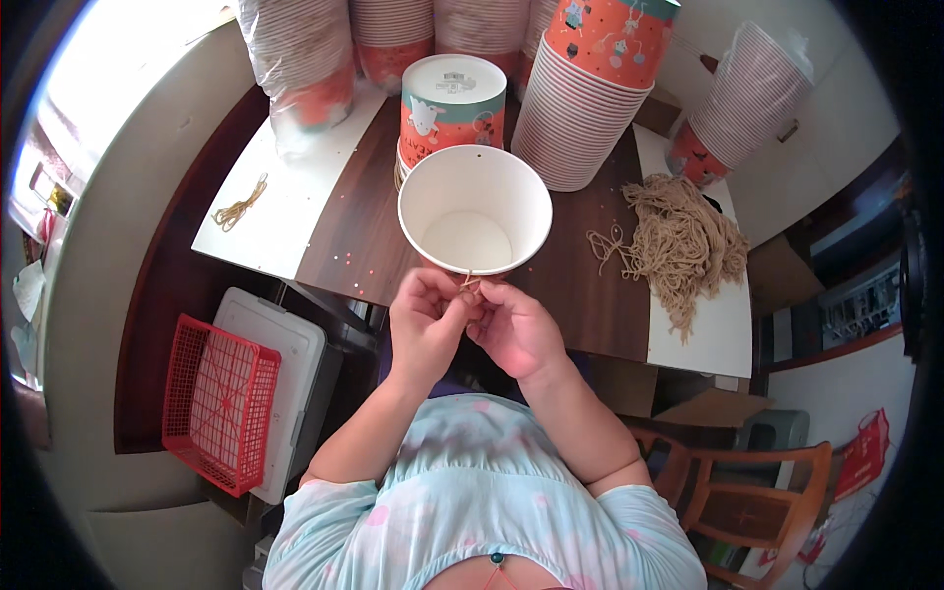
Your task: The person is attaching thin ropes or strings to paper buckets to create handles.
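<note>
Thin tan cord is pinched by left hand and right hand at the near rim of the round, white-lined paper bucket, over brown tabletop. Fastening is judged unfinished; far-rim hole appears cordless.

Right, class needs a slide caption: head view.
Left hand and right hand pinch cord beside an open white-lined bucket.

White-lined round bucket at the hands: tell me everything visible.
The round, white-lined bucket looks like coated paper: smooth walls narrowing to a flat base, small hole below the far rim. Open, seemingly empty, its mouth faces up, near the front edge of the dark brown tabletop. A thin tan cord, pinched by the left hand and right hand, meets its near rim; finger contact is unclear.
</note>
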`<state>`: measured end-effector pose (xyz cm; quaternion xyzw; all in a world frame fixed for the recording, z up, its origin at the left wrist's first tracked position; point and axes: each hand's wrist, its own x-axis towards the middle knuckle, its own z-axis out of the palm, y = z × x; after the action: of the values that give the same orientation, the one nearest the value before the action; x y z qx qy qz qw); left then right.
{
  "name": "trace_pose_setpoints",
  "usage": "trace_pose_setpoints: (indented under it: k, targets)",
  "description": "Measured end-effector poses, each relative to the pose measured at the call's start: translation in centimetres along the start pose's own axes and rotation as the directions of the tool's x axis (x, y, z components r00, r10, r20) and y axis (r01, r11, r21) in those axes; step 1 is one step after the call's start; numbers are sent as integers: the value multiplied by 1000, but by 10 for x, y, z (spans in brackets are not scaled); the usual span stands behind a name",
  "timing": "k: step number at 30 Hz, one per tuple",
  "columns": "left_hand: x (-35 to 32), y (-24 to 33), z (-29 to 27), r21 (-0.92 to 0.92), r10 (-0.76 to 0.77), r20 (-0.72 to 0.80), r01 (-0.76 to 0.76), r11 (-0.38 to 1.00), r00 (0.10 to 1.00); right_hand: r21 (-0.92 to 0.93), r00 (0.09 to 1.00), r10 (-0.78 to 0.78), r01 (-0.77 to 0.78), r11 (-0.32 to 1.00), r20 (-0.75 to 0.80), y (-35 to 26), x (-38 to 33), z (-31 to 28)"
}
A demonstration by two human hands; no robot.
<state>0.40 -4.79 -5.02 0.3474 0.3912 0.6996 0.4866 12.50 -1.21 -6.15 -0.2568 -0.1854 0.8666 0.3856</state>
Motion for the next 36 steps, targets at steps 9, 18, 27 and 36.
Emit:
trace_pose_setpoints:
  k: [9,18,27,36]
  targets:
    - [-7,3,1,579,342,89,-328,746,935,4,991,-98,98,995,-86,7,-6,8]
    - [-4,12,-3,628,366,241,-432,647,899,21,992,-66,68,997,-107,1,-4,13]
    - [-5,26,-17,387,12,56,-33,921,998,-501,940,-303,189,845,-157,-17,-8,6]
    - [-5,35,-9,96,-245,139,233,968,959,-943,669,-708,332,13,226,-26,-10,4]
